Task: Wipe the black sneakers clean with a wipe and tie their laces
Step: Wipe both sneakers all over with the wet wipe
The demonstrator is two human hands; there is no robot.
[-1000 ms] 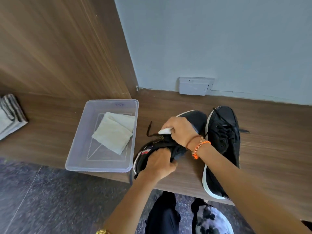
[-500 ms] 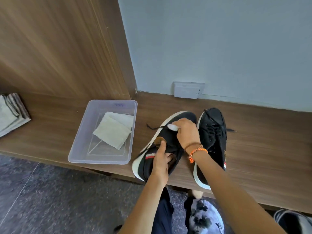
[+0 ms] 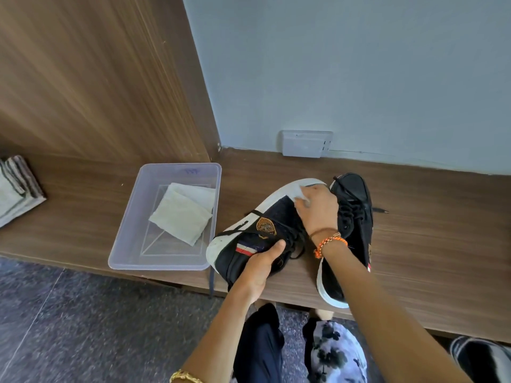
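- Two black sneakers on the tabletop, and only one is getting the attention: the tilted sneaker sits rolled onto its side at about 10 o'clock from the flat sneaker, the two just beside each other.
- Left hand grips the tilted sneaker at the heel end, thumb curled over the upper.
- Right hand bunches the wipe in curled fingers and presses it on the toe, by the white sole edge.
- Handling call: it looks light, with a soft upper that will give under pressure and a firmer sole, so the heel and sole rim seem the best places to brace.
- Loose laces trail off the tilted sneaker, floppy and likely to snag.
- Spare cloths lie in the clear bin, at 9 o'clock from the sneakers.
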